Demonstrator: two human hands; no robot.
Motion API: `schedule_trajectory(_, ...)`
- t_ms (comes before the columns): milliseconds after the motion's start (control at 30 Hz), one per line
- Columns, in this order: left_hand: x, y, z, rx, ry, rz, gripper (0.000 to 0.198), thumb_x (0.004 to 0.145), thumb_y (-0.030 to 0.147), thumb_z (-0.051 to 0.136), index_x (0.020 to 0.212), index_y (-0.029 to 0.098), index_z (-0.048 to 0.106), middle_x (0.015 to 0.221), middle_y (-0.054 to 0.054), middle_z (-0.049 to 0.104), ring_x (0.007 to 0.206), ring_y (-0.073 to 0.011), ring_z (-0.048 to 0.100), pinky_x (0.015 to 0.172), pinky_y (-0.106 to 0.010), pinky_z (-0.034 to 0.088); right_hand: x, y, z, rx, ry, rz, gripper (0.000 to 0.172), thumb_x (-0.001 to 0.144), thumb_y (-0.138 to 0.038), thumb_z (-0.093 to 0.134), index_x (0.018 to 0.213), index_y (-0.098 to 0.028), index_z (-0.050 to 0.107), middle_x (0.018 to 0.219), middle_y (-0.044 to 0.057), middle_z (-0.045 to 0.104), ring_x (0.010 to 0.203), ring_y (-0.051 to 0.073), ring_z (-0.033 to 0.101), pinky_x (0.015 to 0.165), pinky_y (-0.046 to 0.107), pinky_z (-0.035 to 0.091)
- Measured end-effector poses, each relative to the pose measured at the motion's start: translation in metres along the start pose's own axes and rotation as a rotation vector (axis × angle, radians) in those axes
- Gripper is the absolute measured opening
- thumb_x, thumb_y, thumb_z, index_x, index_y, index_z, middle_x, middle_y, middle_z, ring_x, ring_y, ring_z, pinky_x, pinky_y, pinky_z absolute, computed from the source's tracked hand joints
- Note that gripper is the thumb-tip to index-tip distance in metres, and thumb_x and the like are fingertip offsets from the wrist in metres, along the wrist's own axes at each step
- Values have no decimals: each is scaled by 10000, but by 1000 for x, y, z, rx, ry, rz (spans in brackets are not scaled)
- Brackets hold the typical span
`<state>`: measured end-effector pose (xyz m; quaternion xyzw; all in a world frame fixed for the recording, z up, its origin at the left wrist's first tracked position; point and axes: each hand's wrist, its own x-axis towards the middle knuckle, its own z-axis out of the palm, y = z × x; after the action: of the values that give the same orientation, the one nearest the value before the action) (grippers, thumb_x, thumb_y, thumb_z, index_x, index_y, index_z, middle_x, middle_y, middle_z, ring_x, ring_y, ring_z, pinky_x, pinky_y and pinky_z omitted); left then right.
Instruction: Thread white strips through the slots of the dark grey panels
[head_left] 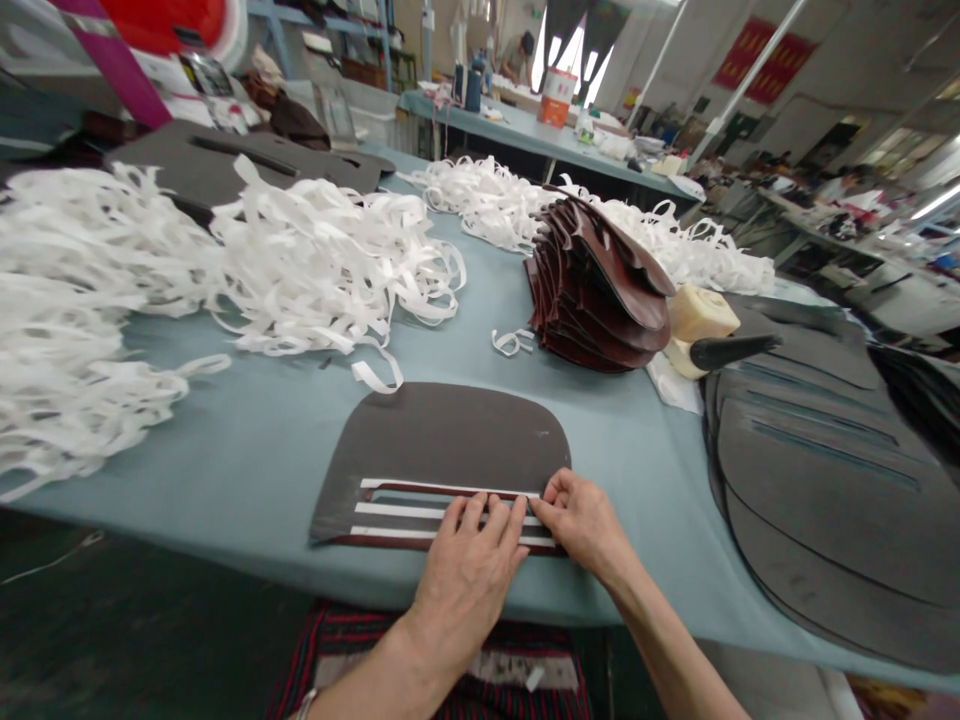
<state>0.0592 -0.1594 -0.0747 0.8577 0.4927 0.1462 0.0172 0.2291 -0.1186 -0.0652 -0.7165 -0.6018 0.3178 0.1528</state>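
The right hand (581,520) has thumb and forefinger pinched shut at the right-hand end of the white strips (420,511). It seems to nip one strip's end, though I cannot tell which of the three. The left hand (469,570) grips nothing: it lies open and flat, fingers (480,520) spread across the strips just beside the right hand's pinch, pressing them down.

To my eye the work wants that flat hand kept close to the pinch, so the strip stays straight along its slot and the piece beneath does not lift or slide. A low pull along the strip's length looks safer than one straight up.

The strips run side by side across the near part of a dark panel (450,440), which lies at the near edge of the table (247,460), right under both hands.

Further out:
- A big heap of loose white tape (75,300) fills the left side.
- A stack of brown pieces (600,290) stands behind the panel, toward the far edge.
- A pile of dark panels (817,480) covers the right end.
- A black-handled tool (731,350) rests at that pile's far corner.
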Motion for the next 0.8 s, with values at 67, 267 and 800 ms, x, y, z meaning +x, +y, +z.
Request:
schedule_trajectory(67, 2, 0, 1, 7, -5, 9, 434, 911, 318, 480, 1329, 199, 480, 1150, -84, 600, 1080, -291, 502, 934, -471, 402, 0, -3, -1, -13, -11, 7, 142, 743, -301, 574, 657, -220, 495, 488, -57, 531, 454, 92, 448, 459, 205, 264)
schedule_trajectory(267, 6, 3, 3, 27, 21, -11, 431, 876, 352, 554, 1271, 183, 523, 1113, -80, 593, 1063, -279, 500, 947, -475, 399, -2, -12, -4, -51, 7, 27, 125, 724, -244, 560, 631, -220, 480, 523, -46, 531, 496, 97, 451, 492, 213, 263)
schedule_trajectory(800, -3, 2, 4, -12, 53, -56, 443, 913, 355, 483, 1293, 128, 507, 1185, -82, 610, 1099, -266, 496, 997, -462, 342, 5, -3, -5, 323, -260, 101, 253, 782, -403, 562, 742, -250, 364, 357, -97, 526, 234, 104, 439, 257, 157, 233)
